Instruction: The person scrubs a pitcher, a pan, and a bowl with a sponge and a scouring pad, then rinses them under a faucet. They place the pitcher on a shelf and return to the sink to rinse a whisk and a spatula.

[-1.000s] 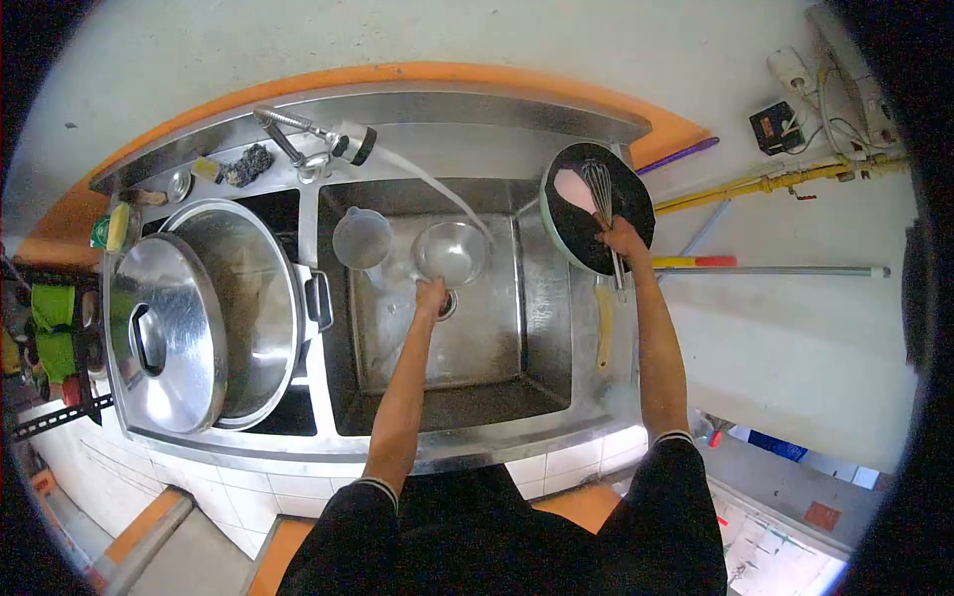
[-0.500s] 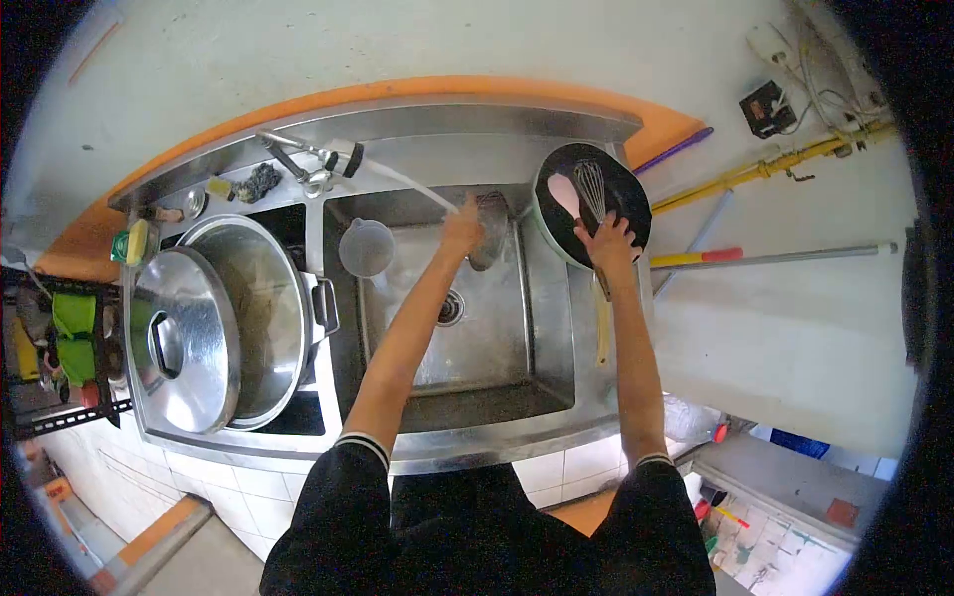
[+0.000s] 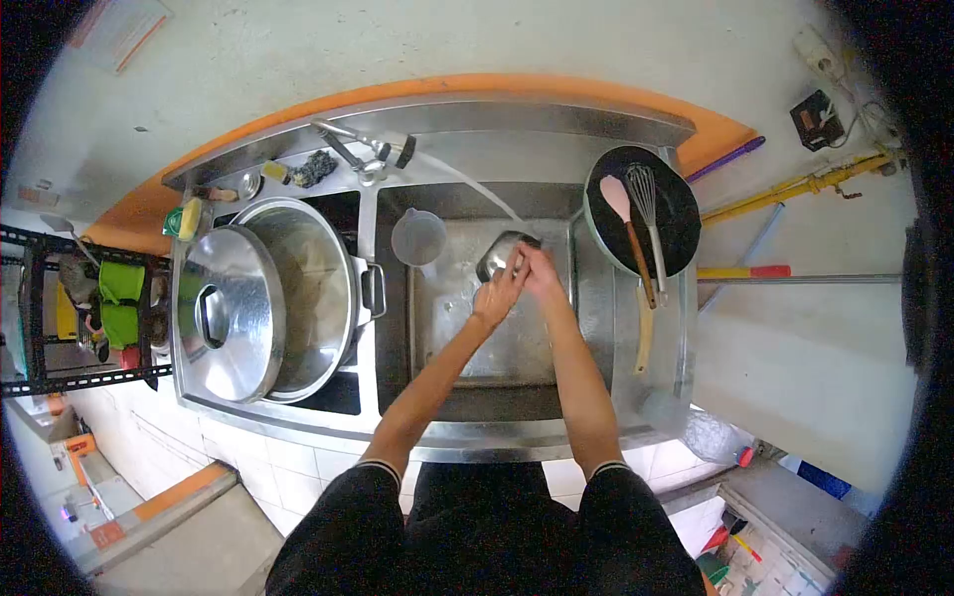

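Over the sink, a small shiny metal bowl is between my hands, tilted. My left hand grips its near edge, with the fingers reaching up along it. Close against the left, my right hand is closed at the bowl's right side; its fingertips are partly hidden. A stream of water runs from the faucet down to the bowl. A clear plastic measuring jug stands at the left of the sink.
To the right, a dark pan holds a pink spatula and a whisk. A large pot with a metal lid stands on the left. A wooden handle lies beside the pan. A scrubber sits behind.
My right hand has left the utensils in the pan and moved left to the bowl. My left hand has brought the bowl nearer, under the water. The view has shifted.
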Available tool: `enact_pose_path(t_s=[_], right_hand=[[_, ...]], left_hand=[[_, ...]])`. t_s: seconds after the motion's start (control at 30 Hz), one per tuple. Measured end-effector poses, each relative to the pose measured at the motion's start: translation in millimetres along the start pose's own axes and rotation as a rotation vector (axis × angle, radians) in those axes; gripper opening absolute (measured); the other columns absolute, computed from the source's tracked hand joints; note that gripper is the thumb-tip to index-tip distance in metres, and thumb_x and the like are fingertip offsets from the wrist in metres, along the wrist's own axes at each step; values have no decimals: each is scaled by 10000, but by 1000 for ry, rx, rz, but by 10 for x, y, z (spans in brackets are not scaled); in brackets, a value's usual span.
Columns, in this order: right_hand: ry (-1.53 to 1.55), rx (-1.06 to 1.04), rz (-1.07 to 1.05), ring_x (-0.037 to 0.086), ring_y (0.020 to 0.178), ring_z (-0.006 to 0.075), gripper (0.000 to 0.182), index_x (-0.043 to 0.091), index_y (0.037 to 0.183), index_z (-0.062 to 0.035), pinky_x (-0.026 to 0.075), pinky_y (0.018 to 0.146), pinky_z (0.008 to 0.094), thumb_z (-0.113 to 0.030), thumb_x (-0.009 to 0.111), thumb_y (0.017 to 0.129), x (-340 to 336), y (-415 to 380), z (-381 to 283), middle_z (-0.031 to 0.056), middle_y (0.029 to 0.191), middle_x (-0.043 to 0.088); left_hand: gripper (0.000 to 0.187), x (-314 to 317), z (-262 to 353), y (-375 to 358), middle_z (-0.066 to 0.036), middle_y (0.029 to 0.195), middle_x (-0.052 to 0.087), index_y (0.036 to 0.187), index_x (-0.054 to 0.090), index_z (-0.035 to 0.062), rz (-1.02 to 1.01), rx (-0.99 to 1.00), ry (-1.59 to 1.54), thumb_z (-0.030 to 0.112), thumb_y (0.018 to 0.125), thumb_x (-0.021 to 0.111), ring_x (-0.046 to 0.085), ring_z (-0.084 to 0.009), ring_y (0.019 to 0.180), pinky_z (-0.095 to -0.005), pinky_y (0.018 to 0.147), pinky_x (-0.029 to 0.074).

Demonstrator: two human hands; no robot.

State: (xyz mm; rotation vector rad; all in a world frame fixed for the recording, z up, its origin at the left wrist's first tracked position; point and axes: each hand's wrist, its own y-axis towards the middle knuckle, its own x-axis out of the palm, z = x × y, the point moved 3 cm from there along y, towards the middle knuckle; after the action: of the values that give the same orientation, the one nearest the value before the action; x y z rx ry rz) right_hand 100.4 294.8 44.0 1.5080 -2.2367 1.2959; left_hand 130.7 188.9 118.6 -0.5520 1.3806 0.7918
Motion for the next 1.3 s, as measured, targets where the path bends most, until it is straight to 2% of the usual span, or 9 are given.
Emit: enact_pose_path(t_s=[0.23, 0.37, 0.7, 0.77, 0.93, 1.03, 1.13, 1.2, 1.3], right_hand=[[-1897, -491, 113, 622, 789, 270, 263, 583, 1001, -51, 444, 738, 432, -122, 594, 748, 360, -164, 32, 129, 777, 640], [-2180, -804, 212, 577, 950, 281, 278, 597, 1022, -100, 385, 883, 454, -148, 541, 754, 148, -355, -43, 84, 955, 643], [-1837, -1311, -86, 487, 1042, 323, 308, 589, 984, -35, 344, 929, 431, -130, 632, 695, 776, -1229, -483, 186, 1123, 507], [-1654, -1254, 377, 457, 1073, 342, 500, 489, 1114, -32, 317, 948, 447, -176, 683, 676, 789, -1204, -535, 226, 1203, 405], [-664, -510, 428, 429, 1107, 360, 1024, 2, 1353, -44, 410, 852, 493, -343, 725, 692, 363, -520, -467, 239, 1281, 316], [-480, -69, 334, 433, 1113, 373, 1070, -46, 1352, -42, 451, 776, 513, -402, 712, 687, 625, -639, -617, 234, 1288, 323], [-631, -170, 351, 361, 1186, 362, 1016, 21, 1362, -25, 354, 884, 564, -471, 664, 714, 209, -336, -485, 239, 1300, 321], [-1113, -542, 720, 337, 1198, 365, 768, 262, 1298, 11, 279, 977, 479, -393, 638, 762, 301, -459, -449, 239, 1254, 361], [-1385, -727, 617, 382, 1148, 381, 514, 431, 1136, 31, 294, 957, 418, -267, 627, 767, 1049, -981, -489, 240, 1161, 436]], left_hand=[[570, 698, -437, -737, -225, 1319, 265, 1259, 315, 51, 338, -739, -1075, 207, 795, 608, 539, -334, 990, -376, 737, 479], [616, 798, -678, -560, -202, 1307, 299, 1262, 306, 69, 74, -866, -1747, 363, 805, 598, 482, -295, 1062, -403, 778, 464], [363, 962, -680, 497, -76, 882, 605, 1072, 535, 28, -218, -868, -1871, 330, 882, 470, 604, -189, 732, -330, 563, 533], [316, 984, -501, 508, -64, 832, 613, 1036, 551, 9, -259, -886, -2197, 270, 890, 446, 604, -171, 674, -334, 550, 540], [201, 995, -326, 564, -3, 659, 537, 858, 542, 58, -553, -782, -2287, 206, 897, 412, 470, -81, 467, -211, 440, 438], [190, 847, -547, 435, 9, 600, 486, 759, 502, 83, -755, -770, -2129, 202, 887, 428, 429, -63, 430, -172, 394, 382], [145, 899, -668, 306, 4, 598, 499, 787, 536, 56, -676, -763, -2086, 170, 853, 476, 444, -64, 445, -188, 364, 352], [146, 1019, -777, 215, -8, 608, 516, 823, 562, 28, -536, -770, -2023, 165, 829, 510, 459, -78, 453, -204, 351, 350], [242, 1182, -882, -20, -52, 639, 545, 896, 542, -24, -456, -751, -1703, 195, 795, 548, 508, -130, 484, -238, 367, 394]])
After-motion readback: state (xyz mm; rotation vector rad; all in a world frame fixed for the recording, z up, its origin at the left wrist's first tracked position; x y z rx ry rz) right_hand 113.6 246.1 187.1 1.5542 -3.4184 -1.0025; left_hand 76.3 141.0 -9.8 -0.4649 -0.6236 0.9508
